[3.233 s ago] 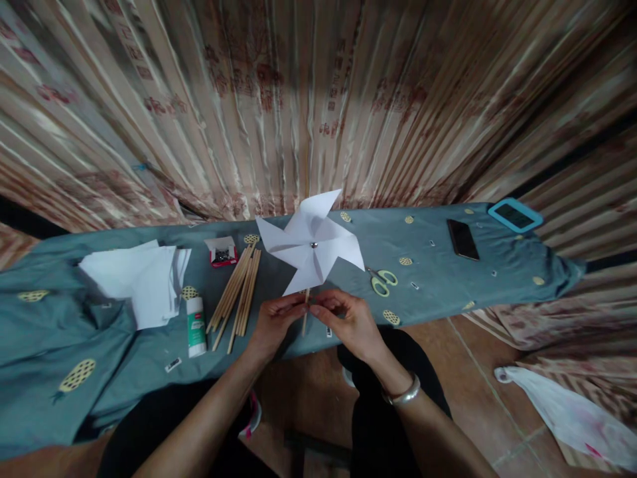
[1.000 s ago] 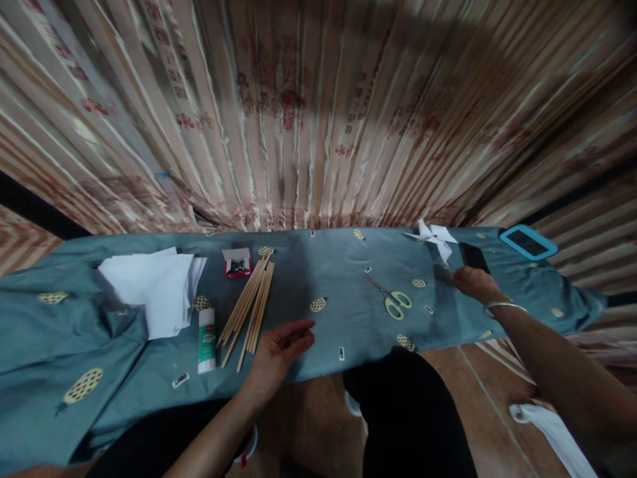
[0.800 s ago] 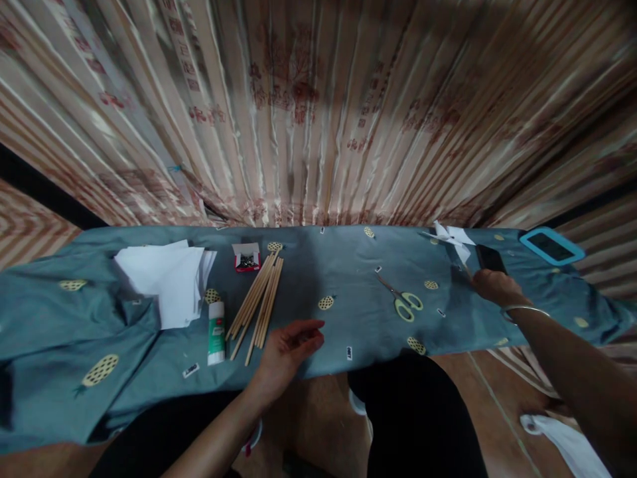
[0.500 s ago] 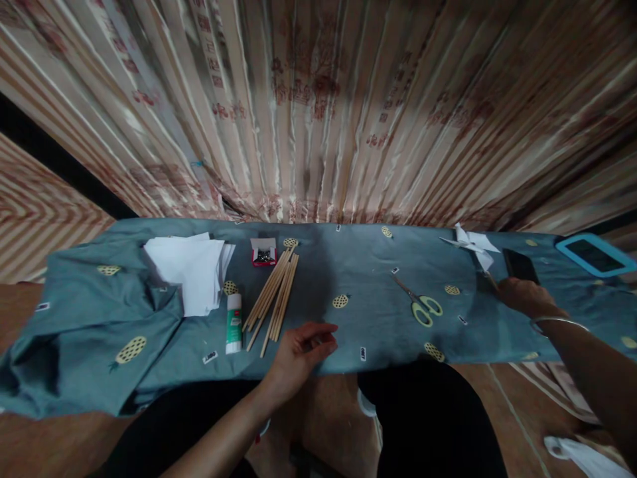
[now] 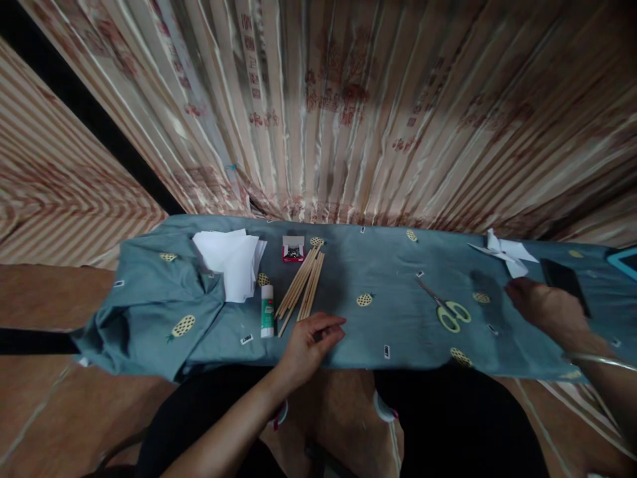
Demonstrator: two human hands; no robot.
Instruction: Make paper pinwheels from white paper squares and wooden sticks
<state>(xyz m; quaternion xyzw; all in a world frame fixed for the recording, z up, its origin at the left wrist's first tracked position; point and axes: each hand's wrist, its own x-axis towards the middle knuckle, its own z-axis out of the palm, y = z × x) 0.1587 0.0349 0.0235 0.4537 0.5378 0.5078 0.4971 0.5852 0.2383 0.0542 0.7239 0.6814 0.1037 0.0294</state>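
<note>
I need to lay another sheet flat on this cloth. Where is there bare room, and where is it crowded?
The widest bare patch lies between the wooden sticks and the scissors. The left end is crowded: paper stack, glue stick, pin box, bunched cloth. The right end holds the pinwheel and phone.

A long counter is standing before the curtain, draped in a blue-grey cloth that is bunching up at one end. Lying on it in a row are a stack of white paper, a glue stick, a small red box, a bundle of wooden sticks, scissors, a paper pinwheel and a dark phone.
</note>
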